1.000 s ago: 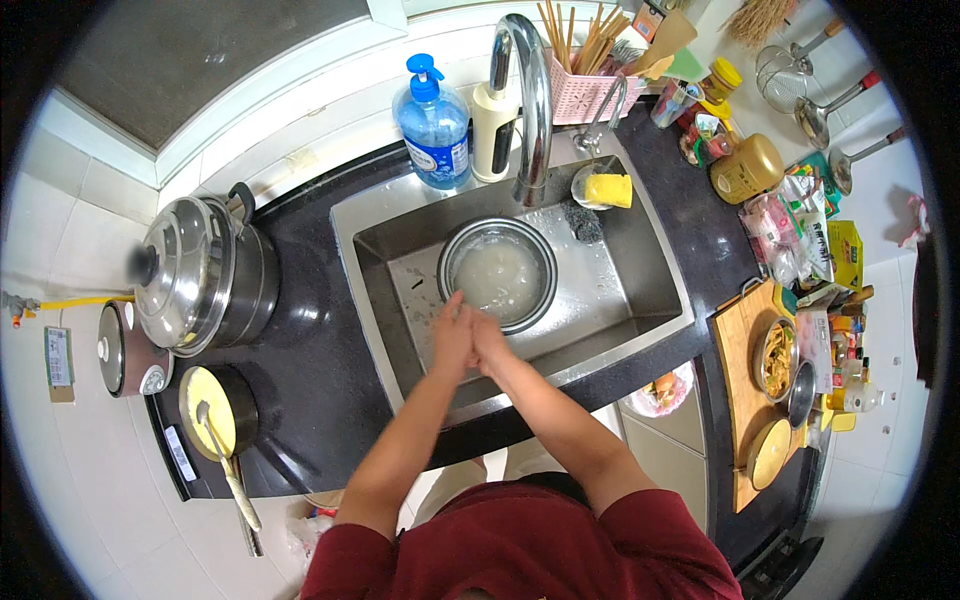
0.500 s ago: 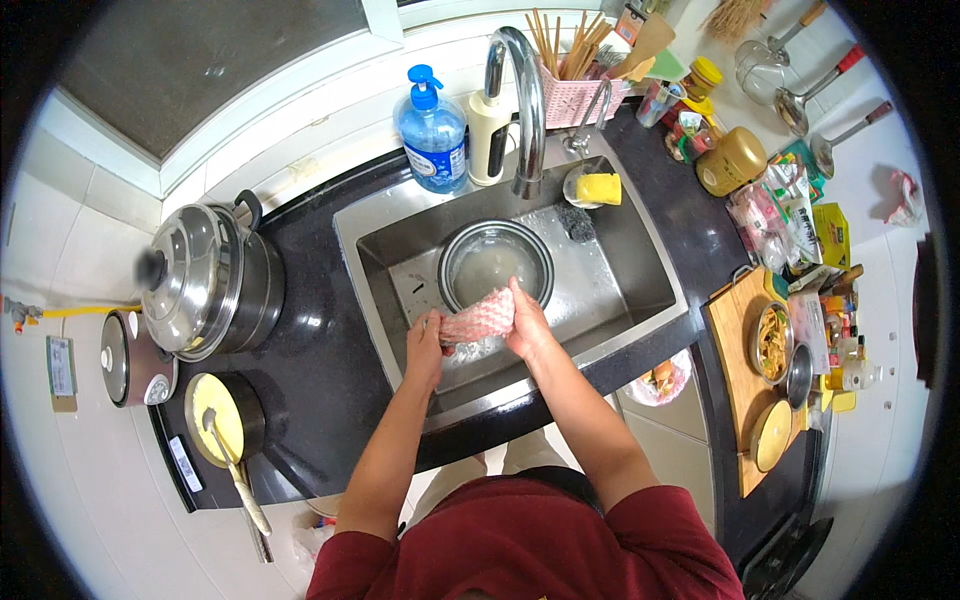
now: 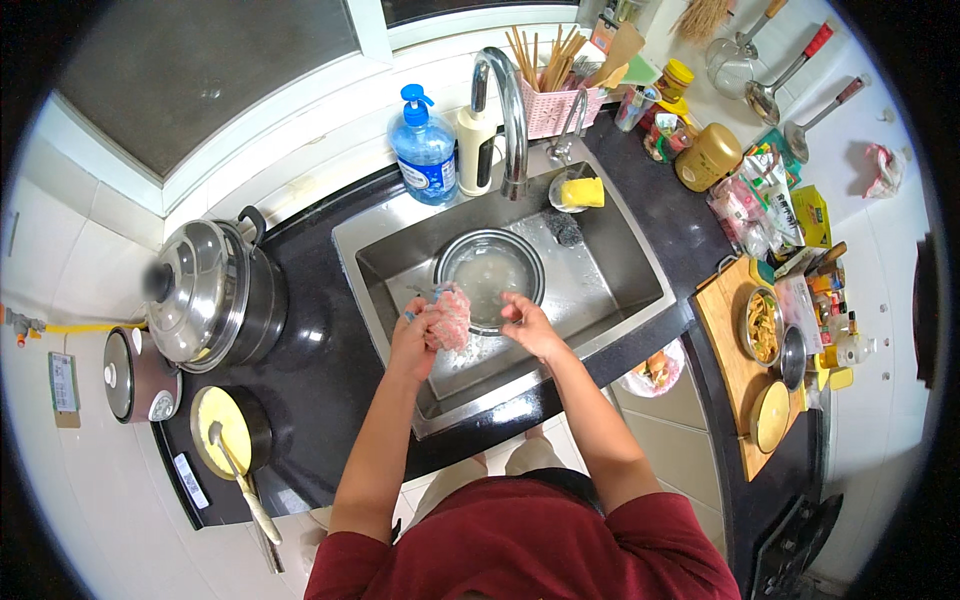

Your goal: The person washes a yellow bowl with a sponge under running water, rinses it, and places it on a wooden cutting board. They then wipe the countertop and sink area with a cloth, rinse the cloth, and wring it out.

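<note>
Bunched up in my left hand (image 3: pixel 412 345) is a pink and white dishcloth (image 3: pixel 452 318), with a bit of blue showing at its upper edge. It hangs over the near left part of the sink (image 3: pixel 625 255). My right hand (image 3: pixel 532 328) is apart from the cloth, its fingers spread and bent, close to the near right rim of a round metal bowl (image 3: pixel 541 270). Cloudy water (image 3: pixel 490 275) fills part of this bowl, which sits on the sink floor. Suds or wet spots show on the metal near the cloth.
A curved faucet (image 3: pixel 515 120) arches over the sink's far side. Behind stand a blue soap bottle (image 3: pixel 425 155) and a pink chopstick basket (image 3: pixel 560 110). A yellow sponge (image 3: pixel 582 192) rests at the far right corner. Left are a large steamer pot (image 3: pixel 215 290) and a pan (image 3: pixel 262 430).
The cloth, stretched between both hands before, is now crumpled in my left hand alone. My right hand has let go and opened. The view has shifted slightly.
</note>
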### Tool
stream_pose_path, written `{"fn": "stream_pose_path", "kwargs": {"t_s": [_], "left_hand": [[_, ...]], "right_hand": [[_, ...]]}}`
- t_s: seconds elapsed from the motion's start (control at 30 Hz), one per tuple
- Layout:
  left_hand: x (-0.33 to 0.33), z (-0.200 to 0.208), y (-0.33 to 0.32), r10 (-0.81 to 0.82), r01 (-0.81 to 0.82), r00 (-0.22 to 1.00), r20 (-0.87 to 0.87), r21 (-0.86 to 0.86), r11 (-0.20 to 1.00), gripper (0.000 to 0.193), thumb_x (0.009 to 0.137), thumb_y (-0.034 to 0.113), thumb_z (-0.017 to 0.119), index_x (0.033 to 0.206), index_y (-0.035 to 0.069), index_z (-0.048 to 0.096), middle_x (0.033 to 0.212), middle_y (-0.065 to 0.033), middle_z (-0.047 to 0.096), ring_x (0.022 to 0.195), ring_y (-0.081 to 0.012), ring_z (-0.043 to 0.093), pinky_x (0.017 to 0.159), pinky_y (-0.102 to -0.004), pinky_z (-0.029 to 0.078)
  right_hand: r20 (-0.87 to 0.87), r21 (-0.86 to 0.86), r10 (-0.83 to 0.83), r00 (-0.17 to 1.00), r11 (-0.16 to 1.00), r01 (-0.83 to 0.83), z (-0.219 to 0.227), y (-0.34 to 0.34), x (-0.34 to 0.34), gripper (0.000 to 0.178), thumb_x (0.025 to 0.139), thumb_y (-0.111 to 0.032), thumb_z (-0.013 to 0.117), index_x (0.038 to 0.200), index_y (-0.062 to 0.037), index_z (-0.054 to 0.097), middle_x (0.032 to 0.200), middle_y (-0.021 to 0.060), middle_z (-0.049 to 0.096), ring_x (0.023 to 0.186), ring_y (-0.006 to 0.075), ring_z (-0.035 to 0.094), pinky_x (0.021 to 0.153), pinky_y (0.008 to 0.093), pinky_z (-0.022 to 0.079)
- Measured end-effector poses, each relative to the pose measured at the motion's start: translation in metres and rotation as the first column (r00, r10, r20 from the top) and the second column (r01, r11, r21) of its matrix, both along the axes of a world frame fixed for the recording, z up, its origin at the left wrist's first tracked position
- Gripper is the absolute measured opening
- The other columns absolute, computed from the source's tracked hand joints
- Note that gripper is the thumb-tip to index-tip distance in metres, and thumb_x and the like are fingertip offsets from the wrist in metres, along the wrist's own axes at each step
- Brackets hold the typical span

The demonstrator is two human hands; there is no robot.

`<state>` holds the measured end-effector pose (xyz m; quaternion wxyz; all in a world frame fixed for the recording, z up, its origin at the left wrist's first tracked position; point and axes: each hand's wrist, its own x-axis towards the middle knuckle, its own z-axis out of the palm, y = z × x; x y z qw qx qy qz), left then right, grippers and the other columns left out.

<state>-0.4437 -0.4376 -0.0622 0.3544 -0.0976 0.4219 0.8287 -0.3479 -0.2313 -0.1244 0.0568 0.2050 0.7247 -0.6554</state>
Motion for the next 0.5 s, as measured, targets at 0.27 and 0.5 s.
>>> {"fn": "stream_pose_path", "kwargs": {"t_s": [0.27, 0.5], "left_hand": [[0.016, 0.009, 0.016, -0.182, 0.181, 0.983, -0.009, -0.073, 0.981, 0.016, 0.081, 0.008, 0.063, 0.093, 0.008, 0.053, 0.079, 0.0006, 0.056, 0.063, -0.0064, 0.052, 0.052, -0.0214, 0.039], [0.02, -0.012, -0.003, -0.207, 0.189, 0.975, -0.078, -0.189, 0.964, 0.021, 0.08, 0.007, 0.067, 0.097, 0.005, 0.054, 0.079, -0.0009, 0.057, 0.065, -0.0087, 0.053, 0.056, -0.022, 0.041]], "right_hand": [[-0.26, 0.291, 0.395, 0.881, 0.902, -0.319, 0.044, -0.013, -0.011, 0.051, 0.069, -0.007, 0.068, 0.119, -0.0099, 0.058, 0.124, 0.0173, 0.052, 0.11, 0.0229, 0.053, 0.092, 0.0341, 0.044], [-0.185, -0.222, 0.117, 0.976, 0.962, -0.157, 0.035, 0.009, 0.008, 0.024, 0.086, -0.006, 0.06, 0.109, -0.0031, 0.063, 0.09, -0.0012, 0.066, 0.083, 0.0055, 0.056, 0.077, 0.0227, 0.046]]}}
